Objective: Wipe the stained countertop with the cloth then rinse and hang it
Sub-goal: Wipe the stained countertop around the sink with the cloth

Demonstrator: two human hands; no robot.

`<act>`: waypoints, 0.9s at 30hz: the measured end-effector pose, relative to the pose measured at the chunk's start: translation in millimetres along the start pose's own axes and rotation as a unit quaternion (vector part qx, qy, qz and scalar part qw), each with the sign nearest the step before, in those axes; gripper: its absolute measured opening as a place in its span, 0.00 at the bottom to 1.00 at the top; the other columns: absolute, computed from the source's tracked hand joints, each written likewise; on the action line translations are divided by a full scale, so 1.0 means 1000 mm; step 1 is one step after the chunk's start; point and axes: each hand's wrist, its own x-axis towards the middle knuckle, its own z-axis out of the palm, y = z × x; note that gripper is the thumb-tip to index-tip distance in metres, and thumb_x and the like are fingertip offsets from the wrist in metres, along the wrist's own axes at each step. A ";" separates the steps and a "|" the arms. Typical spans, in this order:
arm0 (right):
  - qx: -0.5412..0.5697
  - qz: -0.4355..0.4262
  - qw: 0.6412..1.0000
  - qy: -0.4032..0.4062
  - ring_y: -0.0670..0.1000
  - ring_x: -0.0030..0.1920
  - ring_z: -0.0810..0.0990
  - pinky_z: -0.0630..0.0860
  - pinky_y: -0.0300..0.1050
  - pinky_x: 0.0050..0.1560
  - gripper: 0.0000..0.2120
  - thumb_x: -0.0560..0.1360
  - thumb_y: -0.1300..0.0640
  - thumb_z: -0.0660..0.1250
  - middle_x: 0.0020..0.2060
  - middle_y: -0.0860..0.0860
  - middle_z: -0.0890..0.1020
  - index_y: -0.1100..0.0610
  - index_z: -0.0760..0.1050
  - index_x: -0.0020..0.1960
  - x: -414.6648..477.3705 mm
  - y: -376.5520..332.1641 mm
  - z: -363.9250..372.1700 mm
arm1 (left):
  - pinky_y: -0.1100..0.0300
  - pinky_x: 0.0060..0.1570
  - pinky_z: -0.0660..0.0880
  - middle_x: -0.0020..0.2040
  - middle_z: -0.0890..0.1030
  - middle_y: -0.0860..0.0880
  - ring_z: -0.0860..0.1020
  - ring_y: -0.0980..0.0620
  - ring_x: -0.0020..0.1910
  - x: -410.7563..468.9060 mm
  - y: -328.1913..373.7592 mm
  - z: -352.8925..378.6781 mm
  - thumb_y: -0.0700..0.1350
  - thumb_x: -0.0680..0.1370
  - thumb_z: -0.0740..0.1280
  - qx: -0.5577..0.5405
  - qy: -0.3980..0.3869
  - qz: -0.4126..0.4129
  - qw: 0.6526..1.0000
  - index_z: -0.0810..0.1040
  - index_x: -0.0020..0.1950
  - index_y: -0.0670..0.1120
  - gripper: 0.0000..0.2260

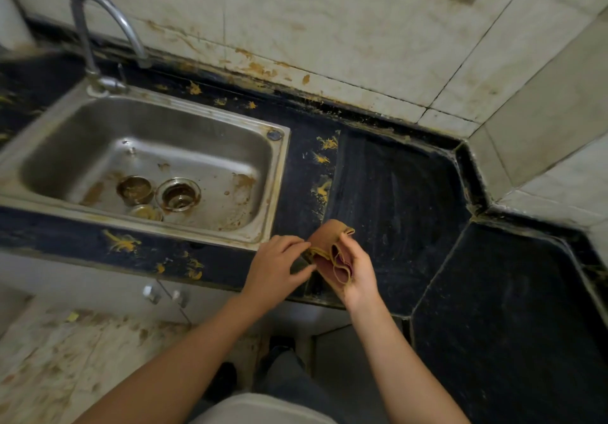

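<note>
A folded brown cloth (329,242) with yellow-edged layers is held over the front edge of the dark countertop (394,199). My right hand (357,272) holds it from the right, with the folds lying in the palm. My left hand (279,269) pinches the cloth's left edge between thumb and fingers. Yellow stains (324,160) streak the counter strip between the sink and a wiped, darker patch. More yellow marks (120,242) sit on the counter's front edge below the sink.
A steel sink (269,160) to the left holds two small dirty bowls (135,190) beside the drain (177,193). A curved faucet (98,22) rises at its back left. Stained wall tiles (296,28) stand behind, and the counter angles off at the right.
</note>
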 end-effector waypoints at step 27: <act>-0.061 -0.148 0.986 0.043 0.53 0.46 0.82 0.79 0.46 0.43 0.36 0.61 0.53 0.79 0.48 0.57 0.80 0.51 0.67 0.65 -0.014 -0.056 -0.081 | 0.62 0.38 0.72 0.36 0.79 0.48 0.75 0.54 0.36 0.104 0.064 0.021 0.38 0.76 0.66 -0.443 -0.028 -0.310 0.841 0.81 0.45 0.42 0.04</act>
